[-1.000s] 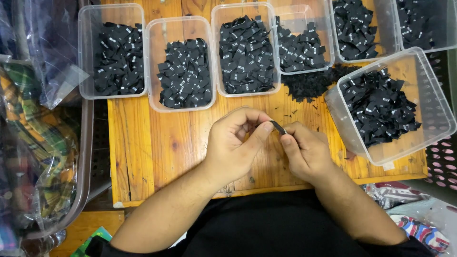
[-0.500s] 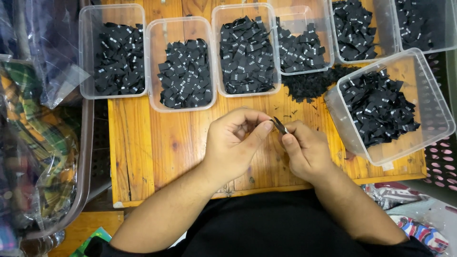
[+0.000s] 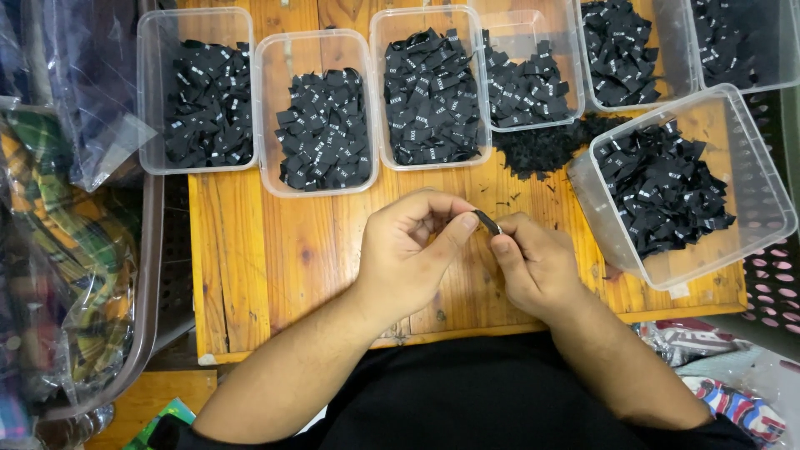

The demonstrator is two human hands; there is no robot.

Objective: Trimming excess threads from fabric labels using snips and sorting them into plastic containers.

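My left hand point(image 3: 414, 250) and my right hand point(image 3: 536, 265) meet over the middle of the wooden table point(image 3: 275, 258). Between their fingertips they pinch one small black fabric label point(image 3: 487, 222), held edge-on just above the wood. The left thumb presses the label's left end and the right thumb and forefinger hold its right end. Behind the hands stand several clear plastic tubs of the same black labels, the nearest being a middle tub point(image 3: 429, 87) and a tilted tub point(image 3: 679, 183) at the right.
More tubs of labels point(image 3: 200, 92) point(image 3: 321, 117) line the table's far side, with a loose heap of black labels point(image 3: 542, 150) on the wood between tubs. Plastic bags of patterned cloth point(image 3: 67, 250) fill a bin at the left.
Both hands stay in place; the fingers have shifted slightly on the label, turning it a little between the fingertips.
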